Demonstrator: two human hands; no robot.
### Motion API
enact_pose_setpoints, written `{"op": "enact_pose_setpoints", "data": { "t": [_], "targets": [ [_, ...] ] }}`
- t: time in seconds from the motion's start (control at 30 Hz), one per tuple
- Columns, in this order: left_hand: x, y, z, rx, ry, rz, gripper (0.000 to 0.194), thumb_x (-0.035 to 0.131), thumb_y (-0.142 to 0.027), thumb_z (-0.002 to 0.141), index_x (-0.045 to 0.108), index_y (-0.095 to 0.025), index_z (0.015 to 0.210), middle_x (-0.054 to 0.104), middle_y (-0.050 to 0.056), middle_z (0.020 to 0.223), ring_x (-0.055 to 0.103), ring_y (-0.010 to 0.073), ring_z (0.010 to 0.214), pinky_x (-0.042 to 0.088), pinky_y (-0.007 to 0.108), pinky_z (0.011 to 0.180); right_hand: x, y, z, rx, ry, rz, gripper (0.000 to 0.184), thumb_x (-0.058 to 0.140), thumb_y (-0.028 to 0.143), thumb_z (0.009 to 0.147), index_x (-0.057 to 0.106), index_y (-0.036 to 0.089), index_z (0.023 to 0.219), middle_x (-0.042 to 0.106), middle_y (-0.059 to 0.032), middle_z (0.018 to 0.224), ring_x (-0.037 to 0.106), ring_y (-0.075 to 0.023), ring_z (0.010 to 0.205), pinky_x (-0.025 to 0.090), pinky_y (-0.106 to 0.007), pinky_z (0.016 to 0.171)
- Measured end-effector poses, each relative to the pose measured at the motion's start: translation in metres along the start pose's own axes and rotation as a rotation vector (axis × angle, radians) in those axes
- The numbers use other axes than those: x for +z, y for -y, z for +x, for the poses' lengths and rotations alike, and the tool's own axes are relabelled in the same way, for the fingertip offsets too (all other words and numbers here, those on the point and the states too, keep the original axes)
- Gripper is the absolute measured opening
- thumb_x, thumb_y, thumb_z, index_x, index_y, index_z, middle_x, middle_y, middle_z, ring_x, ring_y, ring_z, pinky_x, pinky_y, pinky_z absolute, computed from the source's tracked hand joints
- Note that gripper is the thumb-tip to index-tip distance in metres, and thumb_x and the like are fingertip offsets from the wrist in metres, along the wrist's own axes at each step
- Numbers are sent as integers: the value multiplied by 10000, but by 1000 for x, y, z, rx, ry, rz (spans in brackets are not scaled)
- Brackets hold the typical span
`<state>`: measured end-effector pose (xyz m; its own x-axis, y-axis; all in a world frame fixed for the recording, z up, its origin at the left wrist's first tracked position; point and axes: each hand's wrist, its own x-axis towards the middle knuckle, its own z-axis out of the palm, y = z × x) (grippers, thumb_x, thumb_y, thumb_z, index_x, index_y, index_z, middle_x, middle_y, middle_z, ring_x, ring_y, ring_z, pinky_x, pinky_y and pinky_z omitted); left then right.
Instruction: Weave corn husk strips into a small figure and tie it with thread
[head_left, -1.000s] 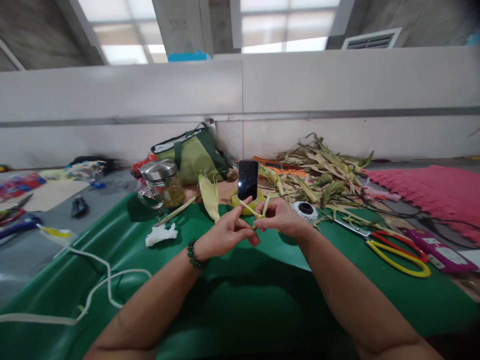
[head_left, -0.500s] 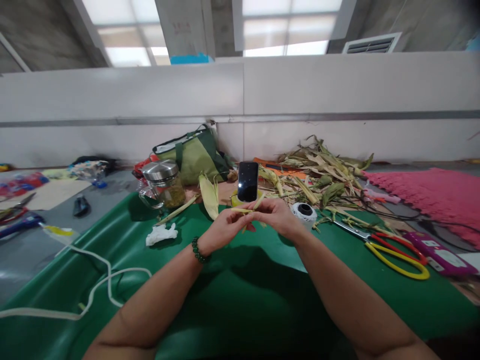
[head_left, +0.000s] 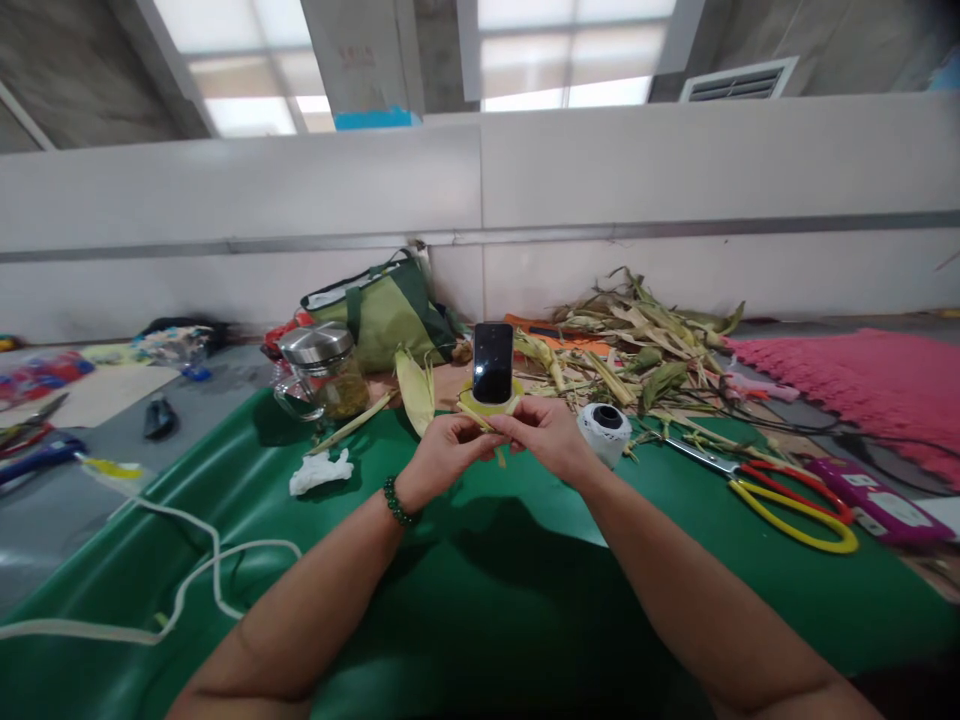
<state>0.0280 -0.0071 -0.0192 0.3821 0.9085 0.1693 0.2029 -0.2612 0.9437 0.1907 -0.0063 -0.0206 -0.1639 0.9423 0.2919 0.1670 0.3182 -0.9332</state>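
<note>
Strips of pale corn husk sit mid-scene, just on the near side of the upright smartphone, as I view it remotely. The left hand pinches them from the left and the right hand from the right, close together; how they cross inside the grip I cannot tell. I'd want the pinch light and the pull even (something this thin may split).
</note>
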Motion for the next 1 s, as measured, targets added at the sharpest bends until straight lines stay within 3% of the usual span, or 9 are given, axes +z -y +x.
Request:
{"op": "enact_pose_setpoints", "data": {
  "t": [0.17, 0.37, 0.5, 0.6, 0.67, 0.83, 1.0],
  "targets": [
    [-4, -4, -3, 52, 88, 38, 272, 656, -386, 762, 722, -123, 788, 710, 70, 722, 620, 162, 649, 485, 259, 617, 1, 4, -4, -23, -100, 10, 373, 674, 484, 709, 544, 181, 535, 525, 19, 494, 447, -89, 449, 361, -238, 454],
    [-9, -8, -1, -17, 204, -31, 378, 580, -486, 806, 682, -127, 745, 686, 67, 696, 626, 158, 662, 499, 267, 673, -13, -1, 5, 13, 64, 21, 384, 628, 531, 740, 592, 172, 609, 597, -12, 560, 497, -105, 476, 408, -253, 485],
    [-1, -1, -1, 39, 168, 114, 329, 574, -421, 803, 635, -138, 648, 551, -4, 561, 476, 101, 530, 381, 218, 520, -14, 3, 2, -262, -48, -228, 250, 660, 431, 777, 679, 196, 861, 663, -47, 810, 583, -167, 755, 457, -304, 692],
    [6, 7, -2, 47, 133, 232, 301, 597, -357, 763, 588, -145, 549, 467, -33, 494, 391, 86, 496, 318, 214, 493, -8, 4, -4, -475, 72, -474, 123, 694, 325, 785, 683, 203, 778, 653, -44, 802, 557, -183, 801, 417, -320, 738],
    [9, 11, -3, 45, 130, 238, 272, 592, -325, 752, 600, -147, 547, 504, -27, 519, 420, 94, 519, 343, 218, 522, -6, 2, -5, -537, 121, -586, 126, 669, 267, 812, 658, 190, 712, 635, -35, 739, 531, -172, 745, 383, -307, 695],
    [15, 12, -8, 7, 162, 310, 214, 576, -317, 782, 706, -160, 718, 644, 14, 633, 537, 140, 584, 393, 243, 570, -6, 0, -5, -515, 103, -619, 153, 662, 194, 800, 625, 176, 652, 604, -11, 646, 500, -152, 671, 338, -295, 658],
    [22, 17, -10, 49, 143, 373, 216, 611, -334, 773, 693, -165, 666, 662, 39, 637, 556, 159, 603, 413, 259, 582, -1, 7, -10, -458, 64, -488, 203, 652, 210, 797, 607, 181, 601, 604, -13, 639, 518, -149, 670, 368, -292, 671]
  ]
}}
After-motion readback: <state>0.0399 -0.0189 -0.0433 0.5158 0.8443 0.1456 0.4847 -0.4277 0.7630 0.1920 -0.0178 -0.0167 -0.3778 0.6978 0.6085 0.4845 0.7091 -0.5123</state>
